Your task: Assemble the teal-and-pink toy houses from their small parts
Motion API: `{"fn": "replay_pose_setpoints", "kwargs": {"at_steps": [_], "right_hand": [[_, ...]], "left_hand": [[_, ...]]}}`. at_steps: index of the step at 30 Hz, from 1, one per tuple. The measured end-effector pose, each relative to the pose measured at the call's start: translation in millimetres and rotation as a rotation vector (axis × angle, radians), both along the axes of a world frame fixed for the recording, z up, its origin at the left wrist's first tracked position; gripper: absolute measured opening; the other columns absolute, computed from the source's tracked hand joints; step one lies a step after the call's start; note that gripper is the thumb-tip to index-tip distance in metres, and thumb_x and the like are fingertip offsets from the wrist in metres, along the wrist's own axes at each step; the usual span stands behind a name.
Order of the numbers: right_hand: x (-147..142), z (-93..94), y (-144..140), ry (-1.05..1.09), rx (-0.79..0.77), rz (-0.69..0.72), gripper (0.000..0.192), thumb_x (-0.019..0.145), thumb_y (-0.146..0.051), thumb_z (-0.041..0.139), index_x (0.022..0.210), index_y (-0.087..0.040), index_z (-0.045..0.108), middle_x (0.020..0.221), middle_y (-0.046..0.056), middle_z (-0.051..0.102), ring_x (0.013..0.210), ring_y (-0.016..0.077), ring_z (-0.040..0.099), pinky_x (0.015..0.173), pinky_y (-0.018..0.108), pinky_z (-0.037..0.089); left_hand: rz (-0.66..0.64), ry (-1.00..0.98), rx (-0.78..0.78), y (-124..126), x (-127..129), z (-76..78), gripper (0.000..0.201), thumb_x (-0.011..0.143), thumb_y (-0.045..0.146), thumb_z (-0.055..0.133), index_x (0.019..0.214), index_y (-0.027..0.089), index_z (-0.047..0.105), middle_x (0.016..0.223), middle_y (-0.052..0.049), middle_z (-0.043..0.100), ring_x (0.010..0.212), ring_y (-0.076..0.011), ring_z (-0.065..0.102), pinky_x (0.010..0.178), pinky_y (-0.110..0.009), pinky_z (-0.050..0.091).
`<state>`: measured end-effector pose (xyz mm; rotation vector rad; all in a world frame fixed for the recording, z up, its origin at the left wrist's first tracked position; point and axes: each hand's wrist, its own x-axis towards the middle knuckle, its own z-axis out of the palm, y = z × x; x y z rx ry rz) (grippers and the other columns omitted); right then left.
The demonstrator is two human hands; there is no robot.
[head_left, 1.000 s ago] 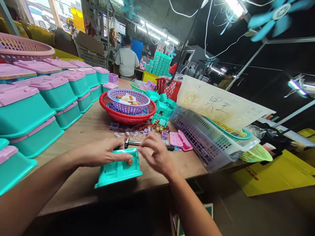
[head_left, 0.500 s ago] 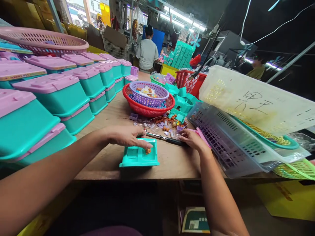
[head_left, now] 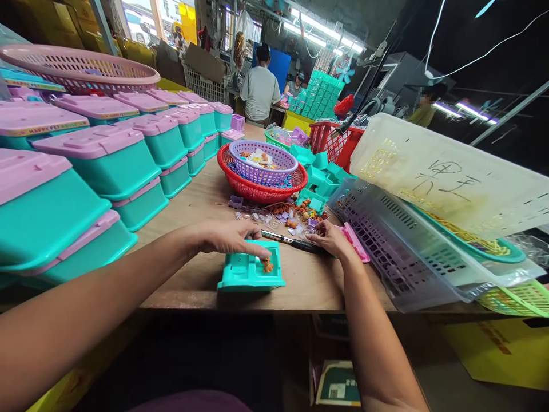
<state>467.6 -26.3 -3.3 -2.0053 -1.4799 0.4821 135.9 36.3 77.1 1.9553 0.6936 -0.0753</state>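
Observation:
My left hand (head_left: 229, 236) reaches over a teal plastic box-like piece (head_left: 240, 284) near the table's front edge. Its index finger is stretched out, the tip at a small orange-brown animal figure (head_left: 268, 265) standing in a recess of that piece. The thumb lies apart from that finger; the other fingers are partly hidden. My right hand (head_left: 332, 237) is over the loose parts to the right, fingers extended and apart beside small clear plastic pieces (head_left: 309, 232). Just below its fingers lies a rod-shaped tool (head_left: 295, 243) with a black handle.
Teal boxes with pink lids (head_left: 86, 141) are stacked on the left. Ahead, a purple basket (head_left: 263, 171) sits in a red basket (head_left: 244, 194). Teal pieces (head_left: 317, 171) are heaped behind the loose parts. Plastic crates (head_left: 398, 252) lean on the right. A person (head_left: 260, 91) stands farther back.
The view has shifted slightly. My left fingertip has drawn up off the figure, so more of it shows. My right hand has moved from a purple piece towards the clear ones.

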Motion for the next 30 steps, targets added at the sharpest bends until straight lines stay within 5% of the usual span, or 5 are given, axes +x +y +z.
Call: {"fn": "replay_pose_setpoints", "kwargs": {"at_steps": [10, 17, 21, 24, 30], "right_hand": [[-54, 21.5, -43, 0.36, 0.225, 0.023, 0.04, 0.08, -0.06, 0.06, 0.087, -0.021, 0.055, 0.073, -0.003, 0.053, 0.059, 0.0103, 0.048, 0.053, 0.024, 0.041], [-94, 3.6, -81, 0.684, 0.284, 0.175, 0.021, 0.085, -0.036, 0.067, 0.097, -0.024, 0.054, 0.086, -0.002, 0.057, 0.072, 0.0115, 0.058, 0.068, 0.026, 0.052], [-86, -4.6, -83, 0.431, 0.344, 0.258, 0.003, 0.089, -0.02, 0.056, 0.09, -0.023, 0.055, 0.098, 0.002, 0.061, 0.094, 0.0159, 0.061, 0.086, 0.032, 0.048], [-79, -7.4, -81, 0.138, 0.315, 0.334, 0.016, 0.088, -0.009, 0.047, 0.085, -0.021, 0.058, 0.104, 0.005, 0.061, 0.103, 0.0173, 0.058, 0.092, 0.034, 0.045], [-77, 0.8, -88, 0.027, 0.19, 0.418, 0.014, 0.09, -0.028, 0.061, 0.102, -0.023, 0.066, 0.107, 0.006, 0.061, 0.097, 0.0172, 0.06, 0.085, 0.031, 0.05]], "left_hand": [[0.04, 0.032, -0.087, -6, 0, -5.6, 0.066, 0.066, 0.076, 0.063, 0.088, 0.015, 0.069, 0.077, 0.0, 0.061, 0.065, -0.0123, 0.048, 0.055, -0.024, 0.036], [-0.018, 0.126, -0.132, -6, -1, 2.4, 0.054, 0.06, 0.059, 0.075, 0.092, 0.016, 0.068, 0.085, -0.001, 0.066, 0.075, -0.0156, 0.057, 0.06, -0.022, 0.043], [-0.002, 0.163, -0.063, -12, 3, 5.6, 0.056, 0.06, 0.064, 0.072, 0.087, 0.015, 0.065, 0.078, -0.001, 0.064, 0.069, -0.0152, 0.056, 0.055, -0.022, 0.041], [-0.006, 0.16, -0.056, -16, 5, 5.3, 0.06, 0.061, 0.067, 0.069, 0.089, 0.015, 0.066, 0.078, -0.002, 0.064, 0.066, -0.0149, 0.055, 0.053, -0.022, 0.04], [-0.011, 0.118, -0.051, -15, 5, 2.4, 0.065, 0.061, 0.073, 0.069, 0.089, 0.014, 0.07, 0.075, -0.002, 0.063, 0.062, -0.0134, 0.052, 0.051, -0.022, 0.039]]}}
